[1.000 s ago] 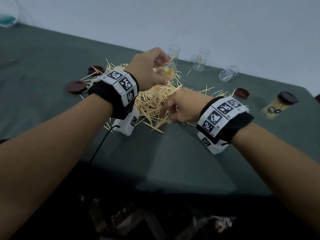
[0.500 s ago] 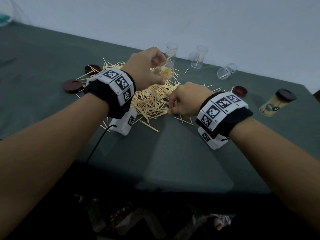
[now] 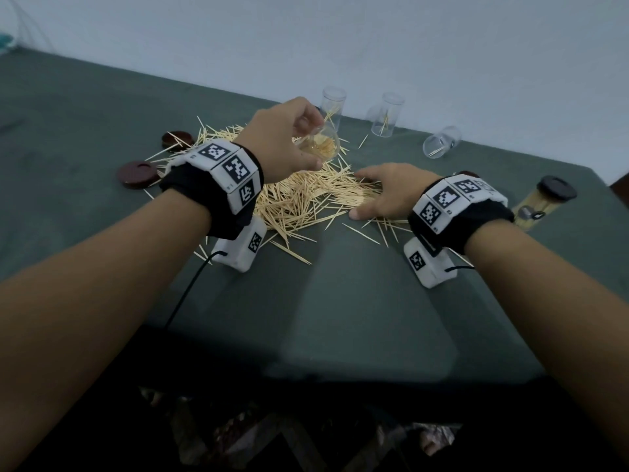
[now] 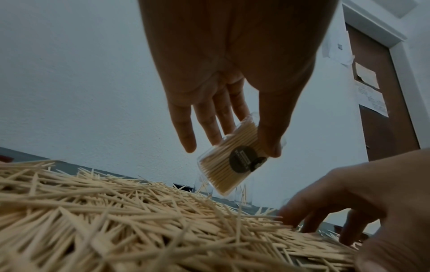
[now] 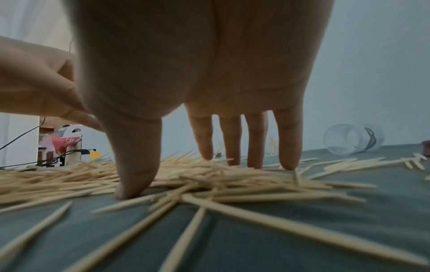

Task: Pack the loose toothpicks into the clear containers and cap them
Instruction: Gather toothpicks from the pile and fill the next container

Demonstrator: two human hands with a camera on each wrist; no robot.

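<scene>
Green cloth covers the surface (image 3: 340, 301), which runs back to a pale wall and ends in a dark front edge near the person; a wide stretch of bare cloth lies between that edge and the work. A heap of thin, pale wooden toothpicks (image 3: 299, 199) sprawls across the middle, with stray sticks fanning out to the right and toward the front.

The left hand (image 3: 282, 141) is raised above the heap, fingers and thumb curled around a clear plastic container (image 3: 320, 146). From the left wrist view this container (image 4: 230, 162) is tilted, packed with toothpicks lying side by side, and carries a round dark label. The right hand (image 3: 384, 192) lies low at the heap's right edge, fingers straight and spread, their tips and the thumb pressing down on the toothpicks; it grips nothing.

Behind the heap, near the wall, two clear round containers stand upright, one (image 3: 333, 107) just behind the left hand and another (image 3: 388, 114) to its right, each holding only a few sticks. A third clear container (image 3: 440, 143) lies on its side further right. At the far right a filled container (image 3: 541, 206) with a dark cap lies tilted, close to the surface's right edge. Two round, dark reddish caps (image 3: 138, 173) (image 3: 177, 139) sit on the heap's left side.
</scene>
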